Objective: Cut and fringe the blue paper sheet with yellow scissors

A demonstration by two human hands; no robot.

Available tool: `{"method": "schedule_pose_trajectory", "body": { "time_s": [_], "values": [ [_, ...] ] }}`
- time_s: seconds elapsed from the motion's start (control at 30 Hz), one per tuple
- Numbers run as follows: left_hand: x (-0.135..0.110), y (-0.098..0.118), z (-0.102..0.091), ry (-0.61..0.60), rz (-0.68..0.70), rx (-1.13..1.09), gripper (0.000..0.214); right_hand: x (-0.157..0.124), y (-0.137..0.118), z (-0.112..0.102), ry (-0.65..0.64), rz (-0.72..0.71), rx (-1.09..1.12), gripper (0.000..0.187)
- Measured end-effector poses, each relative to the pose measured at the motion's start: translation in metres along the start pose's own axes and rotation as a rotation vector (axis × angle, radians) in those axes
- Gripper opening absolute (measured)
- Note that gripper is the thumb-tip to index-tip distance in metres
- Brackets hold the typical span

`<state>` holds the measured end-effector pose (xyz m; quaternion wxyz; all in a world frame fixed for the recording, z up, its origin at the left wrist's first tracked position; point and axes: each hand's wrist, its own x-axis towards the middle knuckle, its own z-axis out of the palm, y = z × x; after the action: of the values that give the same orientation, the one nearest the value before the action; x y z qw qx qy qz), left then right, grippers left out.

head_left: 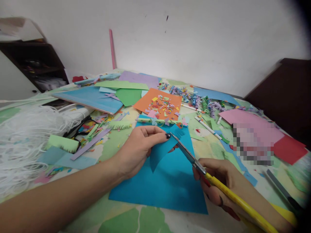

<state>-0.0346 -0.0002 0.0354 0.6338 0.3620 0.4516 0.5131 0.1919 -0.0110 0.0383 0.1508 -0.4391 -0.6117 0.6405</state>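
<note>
Between thumb and fingers, my left hand pinches a strip of blue paper whose far end is cut into a fine fringe. My right hand grips a pair of scissors with yellow handles. Their blades lie at the fringed edge, close to my left thumb; how far apart the blades are is hard to see. Underneath both hands a larger sheet of blue paper lies flat on the patterned tablecloth. A green rolled paper tube with paper butterflies lies just beyond the strip.
Behind, an orange sheet bears many small paper scraps. White cord is heaped at left, near a blue folder. Pink paper, red paper and a dark-handled cutter lie at right. A white wall rises behind.
</note>
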Motion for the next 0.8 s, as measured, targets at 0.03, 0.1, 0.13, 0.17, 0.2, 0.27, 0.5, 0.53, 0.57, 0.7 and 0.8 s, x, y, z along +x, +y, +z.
{"method": "schedule_pose_trajectory", "body": {
  "time_s": [0.03, 0.1, 0.13, 0.17, 0.2, 0.27, 0.5, 0.53, 0.57, 0.7, 0.8],
  "values": [
    [0.000, 0.000, 0.000, -0.002, 0.002, 0.005, 0.021, 0.000, -0.001, 0.000, -0.002, 0.004, 0.007, 0.051],
    [0.000, 0.001, -0.001, -0.016, 0.007, 0.007, 0.020, 0.000, -0.002, -0.001, -0.021, 0.017, 0.026, 0.051],
    [0.000, 0.001, -0.001, -0.023, 0.008, 0.002, 0.020, 0.000, -0.003, -0.001, -0.032, 0.026, 0.035, 0.050],
    [0.000, 0.002, -0.001, -0.028, 0.008, -0.005, 0.019, -0.001, -0.004, -0.001, -0.049, 0.036, 0.043, 0.048],
    [0.000, 0.002, -0.001, -0.031, 0.005, -0.016, 0.019, -0.001, -0.005, -0.001, -0.060, 0.042, 0.048, 0.046],
    [0.001, 0.004, -0.002, -0.037, 0.004, -0.041, 0.020, -0.002, -0.010, 0.001, -0.053, 0.056, 0.049, 0.039],
    [0.012, 0.011, -0.010, 0.044, 0.079, -0.111, 0.022, -0.008, -0.014, -0.005, -0.032, 0.048, 0.001, 0.029],
    [0.014, 0.012, -0.012, 0.053, 0.100, -0.115, 0.022, -0.008, -0.011, -0.008, -0.034, 0.010, -0.005, 0.030],
    [0.015, 0.014, -0.012, 0.056, 0.115, -0.113, 0.022, -0.007, -0.008, -0.012, -0.036, -0.041, 0.002, 0.032],
    [0.014, 0.029, -0.004, 0.011, 0.135, -0.092, 0.026, -0.005, -0.001, -0.025, 0.002, -0.234, 0.056, 0.040],
    [0.009, 0.045, 0.013, -0.067, 0.135, -0.070, 0.029, -0.007, -0.004, -0.031, 0.048, -0.313, 0.091, 0.052]
  ]
}}
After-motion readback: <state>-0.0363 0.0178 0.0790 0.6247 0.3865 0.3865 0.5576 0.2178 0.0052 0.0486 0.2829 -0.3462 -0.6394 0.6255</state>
